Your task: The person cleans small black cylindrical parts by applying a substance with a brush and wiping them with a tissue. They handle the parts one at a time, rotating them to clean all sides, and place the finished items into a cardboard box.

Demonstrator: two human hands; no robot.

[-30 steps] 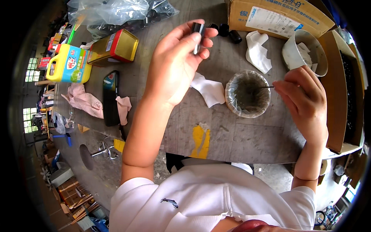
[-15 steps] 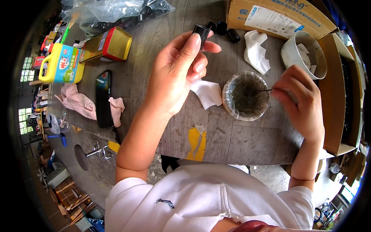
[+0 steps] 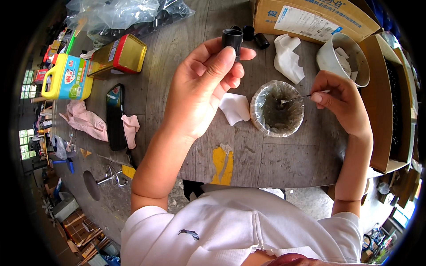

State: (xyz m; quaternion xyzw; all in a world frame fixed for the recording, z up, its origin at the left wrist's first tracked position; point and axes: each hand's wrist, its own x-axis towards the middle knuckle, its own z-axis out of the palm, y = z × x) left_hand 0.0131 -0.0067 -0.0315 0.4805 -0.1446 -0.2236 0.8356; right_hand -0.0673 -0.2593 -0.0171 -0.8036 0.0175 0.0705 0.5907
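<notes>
My left hand (image 3: 207, 73) is raised over the table and pinches a small black cylinder (image 3: 232, 40), whose open rim faces up. A thin metal stick (image 3: 296, 98) is held in my right hand (image 3: 338, 99), its tip over a round bowl (image 3: 276, 131) lined with clear plastic. Dark greyish stuff lies inside that bowl. Between the bowl and my left hand sits a folded white cloth (image 3: 234, 108). Beyond the left hand's fingertips, several more black cylinders (image 3: 261, 41) lie near the carton. A crumpled white tissue (image 3: 287, 58) is just behind the bowl.
At the back right stand a cardboard carton (image 3: 306, 20), a white tub (image 3: 324, 62) with scraps and an open box (image 3: 379, 153) of black pieces. Leftward are a gold tin (image 3: 128, 55), a yellow jug (image 3: 66, 77), pink cloth (image 3: 84, 122), a black tray-like object (image 3: 116, 119) and a plastic bag (image 3: 120, 15).
My right hand has tilted the stick, lifting its tip so it shows above the dark stuff. The cylinder in my left hand is turned more upright, its opening now visible.
</notes>
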